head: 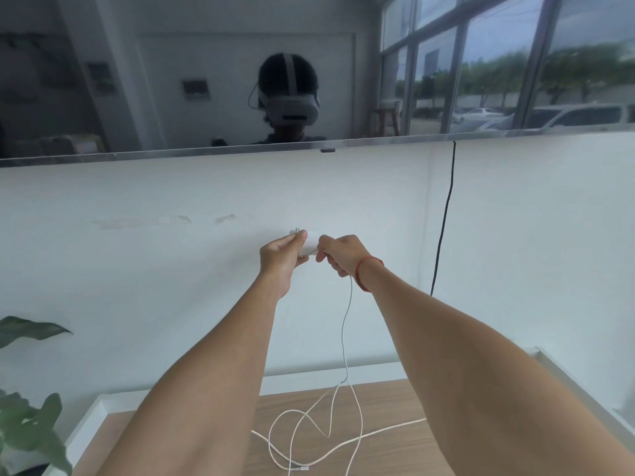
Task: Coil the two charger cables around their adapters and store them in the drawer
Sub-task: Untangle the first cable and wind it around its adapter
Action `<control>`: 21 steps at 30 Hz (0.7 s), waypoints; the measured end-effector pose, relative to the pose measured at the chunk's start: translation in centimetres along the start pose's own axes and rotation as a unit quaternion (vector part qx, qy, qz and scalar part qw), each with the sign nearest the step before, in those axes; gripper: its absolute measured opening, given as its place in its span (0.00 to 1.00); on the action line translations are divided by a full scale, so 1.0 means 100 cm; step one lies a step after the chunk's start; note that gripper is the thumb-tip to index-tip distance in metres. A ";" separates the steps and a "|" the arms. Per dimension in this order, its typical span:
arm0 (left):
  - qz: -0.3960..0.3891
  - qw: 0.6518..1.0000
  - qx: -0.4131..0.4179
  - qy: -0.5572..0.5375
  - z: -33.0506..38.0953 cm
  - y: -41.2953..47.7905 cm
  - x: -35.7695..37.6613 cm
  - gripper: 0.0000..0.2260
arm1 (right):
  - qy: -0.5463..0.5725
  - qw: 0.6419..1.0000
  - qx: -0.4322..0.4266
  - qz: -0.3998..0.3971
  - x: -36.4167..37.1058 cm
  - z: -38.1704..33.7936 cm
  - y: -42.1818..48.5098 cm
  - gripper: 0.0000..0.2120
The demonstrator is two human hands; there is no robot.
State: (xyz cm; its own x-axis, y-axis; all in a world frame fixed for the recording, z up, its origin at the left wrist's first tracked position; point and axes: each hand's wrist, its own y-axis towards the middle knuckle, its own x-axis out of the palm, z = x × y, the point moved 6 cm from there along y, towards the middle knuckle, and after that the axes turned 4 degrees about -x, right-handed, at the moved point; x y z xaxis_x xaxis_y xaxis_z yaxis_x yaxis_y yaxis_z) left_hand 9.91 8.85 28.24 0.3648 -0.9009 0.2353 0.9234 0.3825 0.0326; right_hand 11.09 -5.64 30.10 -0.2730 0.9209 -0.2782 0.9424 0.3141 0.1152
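Adapter, raised before the wall, gripped in my left hand; my right hand pinches its cable, slack trailing onto the worktop. Coiling step, I judge; next, wind the slack snugly.

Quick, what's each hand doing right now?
Left hand: holds the white adapter.
Right hand: pinches the white cable right beside the adapter.

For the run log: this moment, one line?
left hand: holds white plastic adapter | right hand: pinches thin white cable | wooden tabletop: loose cable loops
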 end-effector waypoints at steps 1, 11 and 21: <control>-0.008 1.000 0.000 0.001 -0.001 0.000 0.002 0.14 | -0.001 1.000 -0.009 0.002 0.000 -0.006 0.000 0.14; -0.023 1.000 -0.020 0.001 -0.009 -0.003 0.004 0.16 | -0.006 0.998 -0.060 0.028 -0.005 -0.040 0.005 0.16; -0.060 0.997 -0.035 -0.016 -0.005 -0.016 0.011 0.11 | 0.002 0.997 -0.064 0.049 -0.011 -0.045 0.006 0.18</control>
State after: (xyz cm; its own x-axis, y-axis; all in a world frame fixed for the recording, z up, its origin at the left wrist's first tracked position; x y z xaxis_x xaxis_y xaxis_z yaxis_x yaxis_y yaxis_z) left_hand 8.89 7.13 28.01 0.2487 -0.9316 0.2653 0.9665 0.2566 -0.0050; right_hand 11.04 -5.40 34.78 -0.1826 0.9492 -0.2563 0.9320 0.2502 0.2623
